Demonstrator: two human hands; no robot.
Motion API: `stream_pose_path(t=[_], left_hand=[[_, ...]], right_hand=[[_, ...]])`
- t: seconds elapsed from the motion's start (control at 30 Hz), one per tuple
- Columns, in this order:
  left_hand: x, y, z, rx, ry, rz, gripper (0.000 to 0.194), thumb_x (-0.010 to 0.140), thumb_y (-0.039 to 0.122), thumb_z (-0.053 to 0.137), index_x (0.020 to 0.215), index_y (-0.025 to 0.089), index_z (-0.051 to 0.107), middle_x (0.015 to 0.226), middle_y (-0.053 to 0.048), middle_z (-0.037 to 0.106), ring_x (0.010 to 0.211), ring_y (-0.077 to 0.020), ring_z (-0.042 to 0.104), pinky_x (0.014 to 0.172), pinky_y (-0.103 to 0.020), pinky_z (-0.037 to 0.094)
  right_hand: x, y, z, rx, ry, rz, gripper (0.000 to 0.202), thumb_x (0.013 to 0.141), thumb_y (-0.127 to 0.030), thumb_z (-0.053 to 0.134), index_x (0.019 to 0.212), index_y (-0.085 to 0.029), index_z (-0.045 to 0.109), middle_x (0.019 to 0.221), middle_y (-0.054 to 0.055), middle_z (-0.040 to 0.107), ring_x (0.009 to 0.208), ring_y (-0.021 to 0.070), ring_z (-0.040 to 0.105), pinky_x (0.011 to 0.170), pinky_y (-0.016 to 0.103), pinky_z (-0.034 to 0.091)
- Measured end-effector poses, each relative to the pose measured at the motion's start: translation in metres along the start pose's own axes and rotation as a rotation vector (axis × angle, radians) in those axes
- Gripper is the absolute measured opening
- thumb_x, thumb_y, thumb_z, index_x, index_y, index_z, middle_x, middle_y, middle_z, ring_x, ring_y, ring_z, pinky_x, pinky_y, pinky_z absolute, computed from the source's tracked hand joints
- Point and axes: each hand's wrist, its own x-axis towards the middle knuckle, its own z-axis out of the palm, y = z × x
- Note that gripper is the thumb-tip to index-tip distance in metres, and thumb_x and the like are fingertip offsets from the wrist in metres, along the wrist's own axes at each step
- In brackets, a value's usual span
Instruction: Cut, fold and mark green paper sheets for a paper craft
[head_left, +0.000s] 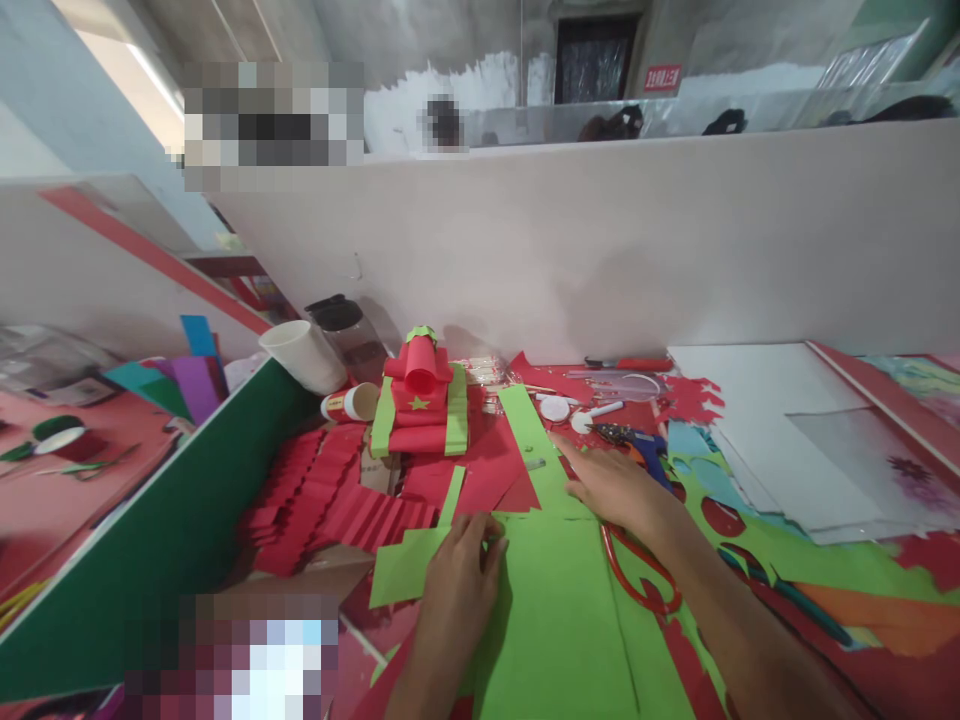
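Note:
A large green paper sheet lies in front of me, creased along its right side. My left hand is at its left edge, fingers curled and thumb close to them, gripping the paper there. My right hand reaches over the sheet's far right corner with its fingers stretched out, close to a green paper strip. Under my right forearm show the red handles of a pair of scissors. Smaller green paper pieces lie left of my left hand.
Behind stands a red and green paper tank model with a yellow star. Pleated red paper lies left. A glue gun, white cup, bottle and white sheets surround the work. A green partition borders the left.

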Motion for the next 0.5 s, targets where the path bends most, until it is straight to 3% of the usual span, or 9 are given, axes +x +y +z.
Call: stream_pose_path(t=[0.07, 0.13, 0.2, 0.27, 0.37, 0.5], left_hand=[[-0.001, 0.001, 0.000, 0.005, -0.001, 0.007, 0.016, 0.091, 0.021, 0.043, 0.091, 0.020, 0.059, 0.094, -0.007, 0.063, 0.076, -0.0194, 0.063, 0.066, -0.029, 0.043], [-0.001, 0.000, 0.000, 0.022, 0.006, 0.019, 0.017, 0.091, 0.020, 0.042, 0.091, 0.021, 0.059, 0.093, -0.007, 0.063, 0.076, -0.0193, 0.063, 0.066, -0.028, 0.043], [-0.001, -0.001, 0.001, 0.036, 0.016, 0.030, 0.017, 0.091, 0.020, 0.042, 0.090, 0.021, 0.059, 0.093, -0.007, 0.062, 0.076, -0.0193, 0.062, 0.065, -0.028, 0.042], [-0.001, -0.002, 0.003, 0.040, 0.025, 0.034, 0.017, 0.092, 0.020, 0.042, 0.090, 0.021, 0.058, 0.093, -0.007, 0.062, 0.077, -0.0195, 0.062, 0.065, -0.027, 0.042], [-0.001, -0.003, 0.004, 0.033, 0.030, 0.032, 0.015, 0.092, 0.020, 0.042, 0.091, 0.021, 0.057, 0.093, -0.006, 0.062, 0.077, -0.0196, 0.062, 0.065, -0.027, 0.042], [0.000, -0.002, 0.003, 0.025, 0.016, 0.010, 0.014, 0.091, 0.018, 0.044, 0.092, 0.021, 0.057, 0.094, -0.007, 0.062, 0.078, -0.0200, 0.062, 0.065, -0.027, 0.042]], right_hand=[[-0.006, 0.002, -0.005, 0.075, 0.000, -0.066, 0.066, 0.083, -0.004, 0.047, 0.144, -0.031, 0.044, 0.107, 0.010, 0.070, 0.104, 0.0265, 0.062, 0.080, 0.032, 0.043], [-0.012, -0.002, -0.016, 0.189, 0.017, -0.129, 0.062, 0.079, 0.001, 0.044, 0.130, -0.032, 0.059, 0.112, 0.007, 0.068, 0.108, 0.0234, 0.060, 0.085, 0.031, 0.042], [-0.015, -0.011, -0.027, 0.345, 0.041, -0.148, 0.046, 0.084, -0.005, 0.042, 0.113, -0.027, 0.070, 0.099, 0.006, 0.071, 0.093, 0.0203, 0.064, 0.080, 0.030, 0.044], [-0.016, -0.024, -0.030, 0.607, 0.071, -0.144, 0.038, 0.092, -0.016, 0.039, 0.111, -0.026, 0.070, 0.092, 0.005, 0.071, 0.082, 0.0176, 0.065, 0.073, 0.028, 0.047], [-0.013, -0.040, -0.013, 1.086, 0.064, -0.183, 0.036, 0.093, -0.024, 0.040, 0.118, -0.024, 0.066, 0.107, 0.007, 0.069, 0.093, 0.0179, 0.064, 0.076, 0.029, 0.051], [-0.005, -0.049, 0.029, 1.497, -0.049, -0.157, 0.039, 0.082, -0.015, 0.048, 0.117, -0.020, 0.065, 0.109, 0.009, 0.068, 0.100, 0.0189, 0.063, 0.082, 0.030, 0.051]])
